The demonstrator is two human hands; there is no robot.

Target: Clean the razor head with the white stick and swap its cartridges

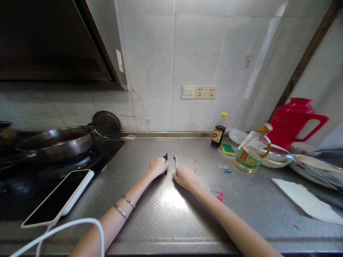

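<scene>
My left hand (158, 166) is closed round a small black object (165, 157), whose ends stick out above and below the fingers; its kind is hard to make out. Close by on the right, my right hand (185, 177) is a fist around a thin, pale stick-like object (175, 161) with a short bent tip pointing away from me. Both hands are low over the metal countertop (150, 221), with a narrow gap between them. The held parts are hidden by the fingers.
Left: a pan (59, 141) on the stove and a phone (57, 198) with a white cable (80, 222). Right: a soy sauce bottle (219, 134), a sponge (227, 149), an oil jug (248, 159), a red thermos (288, 123), dishes (316, 167) and a white paper towel (305, 200).
</scene>
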